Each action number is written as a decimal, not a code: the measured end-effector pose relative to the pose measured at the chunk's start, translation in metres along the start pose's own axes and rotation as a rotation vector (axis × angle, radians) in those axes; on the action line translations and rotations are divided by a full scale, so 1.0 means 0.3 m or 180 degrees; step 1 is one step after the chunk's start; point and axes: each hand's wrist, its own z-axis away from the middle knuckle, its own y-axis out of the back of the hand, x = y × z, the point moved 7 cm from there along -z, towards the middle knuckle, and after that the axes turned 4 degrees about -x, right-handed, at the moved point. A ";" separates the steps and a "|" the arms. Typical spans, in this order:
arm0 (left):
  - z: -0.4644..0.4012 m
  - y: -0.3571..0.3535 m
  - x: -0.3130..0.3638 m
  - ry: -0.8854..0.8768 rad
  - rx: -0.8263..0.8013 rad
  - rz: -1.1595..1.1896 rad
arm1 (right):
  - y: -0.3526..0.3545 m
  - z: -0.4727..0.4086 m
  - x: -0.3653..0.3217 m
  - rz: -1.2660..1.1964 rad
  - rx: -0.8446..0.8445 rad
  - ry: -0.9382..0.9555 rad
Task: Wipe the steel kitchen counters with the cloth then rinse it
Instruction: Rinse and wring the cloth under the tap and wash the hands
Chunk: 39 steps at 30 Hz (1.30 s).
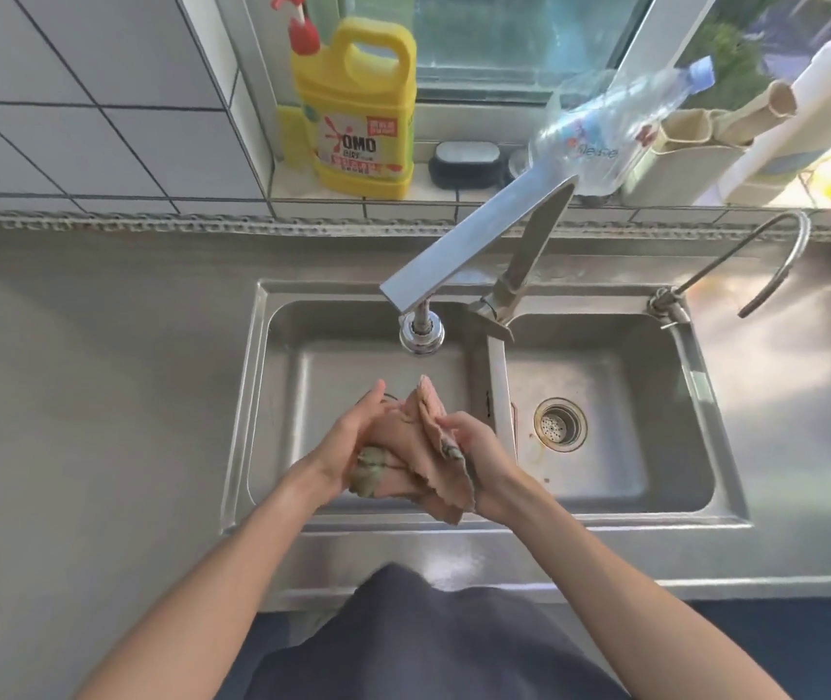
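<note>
Both hands hold a bunched pink cloth [416, 449] over the left sink basin [272, 396] — the left hand [353, 437] cups it, the right hand [474, 447] pinches an edge between its fingers [446, 421]. The tap spout [421, 336] lies just beyond the fingers; no water visible. Likely the rinse step — next, water onto the cloth.

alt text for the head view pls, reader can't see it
Both hands, left hand and right hand, hold a crumpled pinkish cloth over the left basin of a steel double sink, below the faucet. A yellow detergent jug stands on the windowsill behind.
</note>
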 end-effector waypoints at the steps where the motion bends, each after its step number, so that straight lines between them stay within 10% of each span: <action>1: -0.016 -0.001 -0.010 0.0193 -0.0160 0.0100 | -0.002 -0.016 0.002 -0.0072 0.0028 -0.0044; 9: -0.106 0.039 0.003 0.0106 0.0042 -0.0106 | 0.065 -0.126 -0.055 0.0590 0.0319 -0.0136; 18: -0.166 0.089 0.015 -0.0054 0.0304 0.0383 | 0.312 -0.078 -0.456 0.3160 0.2516 0.0567; 39: -0.253 -0.018 0.088 0.0055 0.0631 0.0534 | 0.257 -0.209 -0.521 0.4670 0.2456 0.1016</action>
